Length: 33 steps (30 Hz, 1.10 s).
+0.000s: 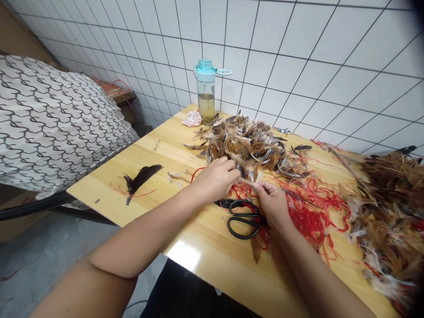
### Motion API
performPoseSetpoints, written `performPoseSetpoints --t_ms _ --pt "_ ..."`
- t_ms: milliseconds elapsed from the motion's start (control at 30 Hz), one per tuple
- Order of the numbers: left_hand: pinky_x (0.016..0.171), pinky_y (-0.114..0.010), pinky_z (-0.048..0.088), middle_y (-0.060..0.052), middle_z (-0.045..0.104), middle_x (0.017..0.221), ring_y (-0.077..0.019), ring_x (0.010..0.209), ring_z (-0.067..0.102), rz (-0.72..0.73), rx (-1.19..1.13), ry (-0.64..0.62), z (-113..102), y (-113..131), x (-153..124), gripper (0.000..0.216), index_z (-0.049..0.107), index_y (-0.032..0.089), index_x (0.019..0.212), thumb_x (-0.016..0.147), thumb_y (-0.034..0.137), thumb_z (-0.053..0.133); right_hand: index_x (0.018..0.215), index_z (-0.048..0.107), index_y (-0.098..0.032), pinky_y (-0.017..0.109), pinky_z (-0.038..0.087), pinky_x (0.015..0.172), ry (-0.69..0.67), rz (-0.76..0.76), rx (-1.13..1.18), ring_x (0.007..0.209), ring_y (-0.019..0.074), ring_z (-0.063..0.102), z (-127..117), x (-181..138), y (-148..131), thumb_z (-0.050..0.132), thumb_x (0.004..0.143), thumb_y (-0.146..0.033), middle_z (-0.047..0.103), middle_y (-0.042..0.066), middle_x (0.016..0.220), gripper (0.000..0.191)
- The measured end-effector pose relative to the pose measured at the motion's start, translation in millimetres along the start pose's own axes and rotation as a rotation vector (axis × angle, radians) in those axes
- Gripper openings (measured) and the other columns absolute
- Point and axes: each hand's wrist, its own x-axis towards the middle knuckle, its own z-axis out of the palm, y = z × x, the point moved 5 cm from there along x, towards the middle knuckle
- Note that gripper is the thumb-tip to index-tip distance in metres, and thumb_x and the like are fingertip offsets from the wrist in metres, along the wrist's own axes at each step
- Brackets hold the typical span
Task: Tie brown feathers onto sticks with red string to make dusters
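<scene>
Left hand (217, 178) and right hand (274, 202), fingertips pinched, grip a thin feather (246, 181) stretched crosswise between them.

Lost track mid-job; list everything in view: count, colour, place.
Table: one, light wood, centre.
Wall: one, white-tiled, behind.
Feather piles: two, mostly brown, middle and right.
Loose feathers: several, brown or dark, scattered.
Feather bunch: one, blackish, table's left.
Thin strand: one, tan, middle.
Scissors: one, black, table front.
Thread tangle: one, red, beside scissors.
Bottle: one, clear, aqua lid, by wall.
Crumpled wrapper: one, pinkish-white, beside bottle.
Small item: one, blue-white, near wall; unclear.
Cloth: one, white, patterned, left.
Left hand: one, bare, pinching strand.
Right hand: one, bare, pinching strand.
</scene>
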Motion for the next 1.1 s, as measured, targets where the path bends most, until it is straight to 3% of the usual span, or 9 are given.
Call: performPoseSetpoints --t_ms 267,500,733,933,1100 --pt "0.069 -0.033 0.036 -0.007 0.055 0.081 -0.0204 0.081 0.046 0.047 0.126 0.099 -2 8 -3 0.017 0.060 0.016 0.084 0.091 0.019 0.044 0.058 0.065 -0.021 0.027 0.034 0.054 -0.067 0.031 0.022 0.053 0.0127 0.044 7 0 2 0.068 0.068 -0.033 0.055 -0.002 0.054 0.016" --pt "0.068 -0.035 0.036 -0.009 0.056 0.082 -0.0216 0.080 0.047 0.012 0.152 0.096 -4 18 -3 0.018 0.059 0.015 0.085 0.092 0.021 0.043 0.057 0.064 -0.020 0.025 0.029 0.049 -0.156 0.153 0.103 0.049 0.0104 0.040 14 -5 2 0.073 0.064 -0.038 0.052 -0.003 0.051 0.022" --pt "0.068 -0.033 0.035 -0.008 0.054 0.080 -0.0205 0.080 0.045 0.002 0.111 0.132 0 17 -3 0.020 0.059 0.015 0.083 0.093 0.021 0.043 0.056 0.058 -0.017 0.023 0.017 0.044 -0.252 0.268 0.240 0.045 0.0060 0.027 18 -11 -2 0.078 0.060 -0.046 0.042 -0.006 0.046 0.036" --pt "0.070 -0.031 0.035 -0.007 0.054 0.085 -0.0180 0.081 0.043 -0.009 0.028 0.158 -1 6 -3 0.021 0.064 0.017 0.090 0.093 0.018 0.043 0.061 0.054 -0.018 0.021 0.012 0.041 -0.213 0.398 0.431 0.041 0.0045 0.023 12 -6 5 0.081 0.055 -0.045 0.037 -0.008 0.043 0.039" --pt "0.069 -0.030 0.034 -0.006 0.053 0.083 -0.0163 0.079 0.041 -0.016 0.001 0.209 -7 -3 -2 0.025 0.067 0.019 0.090 0.092 0.016 0.042 0.061 0.052 -0.017 0.020 0.013 0.041 -0.186 0.402 0.464 0.042 0.0035 0.024 9 -2 6 0.082 0.055 -0.044 0.038 -0.008 0.045 0.040"
